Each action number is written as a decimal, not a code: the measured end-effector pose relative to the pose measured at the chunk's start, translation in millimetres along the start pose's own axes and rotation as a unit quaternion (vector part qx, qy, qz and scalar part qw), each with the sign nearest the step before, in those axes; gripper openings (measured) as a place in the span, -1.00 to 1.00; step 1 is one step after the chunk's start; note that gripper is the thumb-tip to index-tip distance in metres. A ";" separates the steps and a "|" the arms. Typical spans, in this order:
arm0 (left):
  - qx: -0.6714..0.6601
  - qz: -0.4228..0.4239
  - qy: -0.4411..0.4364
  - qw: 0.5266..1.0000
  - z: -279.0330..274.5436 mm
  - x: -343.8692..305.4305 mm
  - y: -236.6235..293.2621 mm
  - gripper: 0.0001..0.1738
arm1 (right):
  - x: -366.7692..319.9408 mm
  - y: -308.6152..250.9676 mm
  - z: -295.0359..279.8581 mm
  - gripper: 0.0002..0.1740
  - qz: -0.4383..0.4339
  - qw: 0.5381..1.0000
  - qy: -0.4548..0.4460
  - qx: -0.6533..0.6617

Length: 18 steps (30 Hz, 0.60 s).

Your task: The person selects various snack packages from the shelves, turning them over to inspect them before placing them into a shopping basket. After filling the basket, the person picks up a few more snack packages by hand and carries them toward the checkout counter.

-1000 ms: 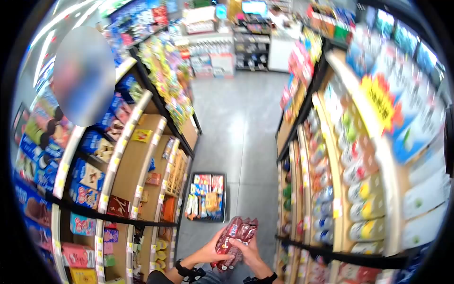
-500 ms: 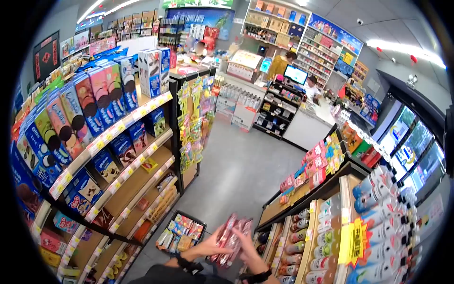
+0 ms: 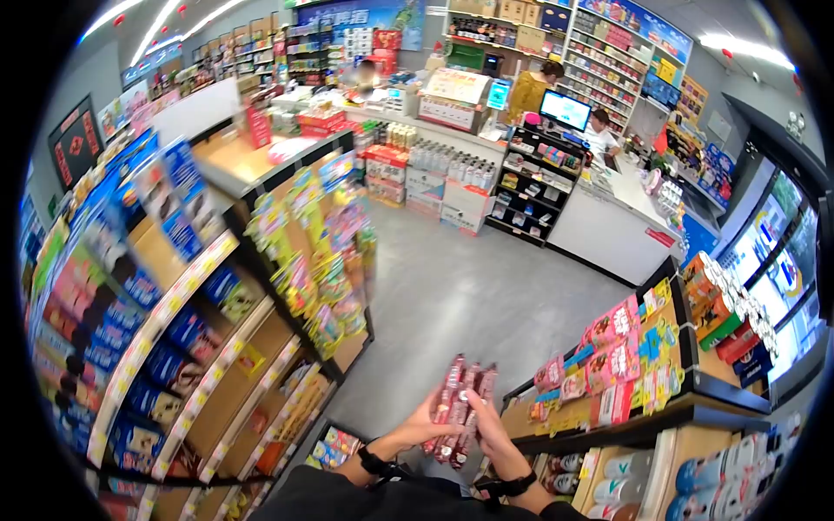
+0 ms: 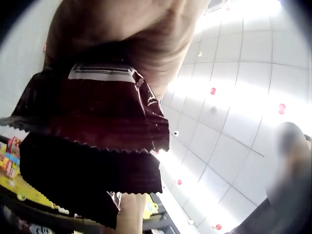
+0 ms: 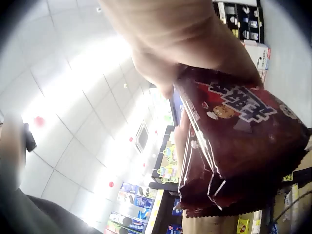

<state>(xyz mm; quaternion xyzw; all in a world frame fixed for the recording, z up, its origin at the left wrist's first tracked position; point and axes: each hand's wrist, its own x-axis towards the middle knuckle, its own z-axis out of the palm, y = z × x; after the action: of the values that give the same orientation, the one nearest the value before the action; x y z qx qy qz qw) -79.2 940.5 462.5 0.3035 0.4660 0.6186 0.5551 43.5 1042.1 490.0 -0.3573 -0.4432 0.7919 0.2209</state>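
Several dark red snack packets [image 3: 453, 406], stacked face to face with their narrow edges up, are held between both hands low in the head view. My left hand [image 3: 420, 425] grips the stack from the left, its thumb across the near packets. On the other side my right hand [image 3: 492, 427] holds the packets with its thumb near their top. The left wrist view shows the packets' crimped, zigzag ends [image 4: 112, 141] below the palm. A cookie picture and white lettering mark the outer packet [image 5: 243, 136] in the right wrist view.
Packaged goods [image 3: 334, 446] in a dark basket show on the floor at lower left, partly behind my arm. Snack shelves [image 3: 191, 347] line the left, and a bottle shelf [image 3: 665, 469] the right. Hanging candy racks [image 3: 317, 260] flank the aisle. Ahead is a counter [image 3: 599, 239] with people behind.
The view has turned from the floor up towards the counter and moved forward along the aisle. The basket has slid lower left. Both hands keep the packets, now gathered more neatly edge-up.
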 end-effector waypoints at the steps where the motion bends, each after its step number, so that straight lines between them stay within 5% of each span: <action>1: -0.006 -0.014 0.025 1.000 -7.7 24.2 12.3 0.18 | 32.8 -8.4 -1.7 -0.23 0.007 1.000 -0.009 -0.001; 9: 0.055 0.055 0.147 0.986 -56.3 210.6 85.3 0.23 | 259.0 -91.4 10.9 -0.11 0.006 0.997 -0.072 -0.012; 18: -0.040 0.076 0.250 0.965 -174.8 398.1 158.8 0.19 | 493.9 -176.4 78.6 -0.10 0.023 0.985 -0.153 -0.080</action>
<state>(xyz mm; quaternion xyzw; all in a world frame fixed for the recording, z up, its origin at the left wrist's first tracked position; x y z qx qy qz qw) -378.9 1292.6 484.4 0.1518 0.5405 0.7332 0.3838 -330.1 1418.5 486.5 -0.2589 -0.5255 0.8039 0.1028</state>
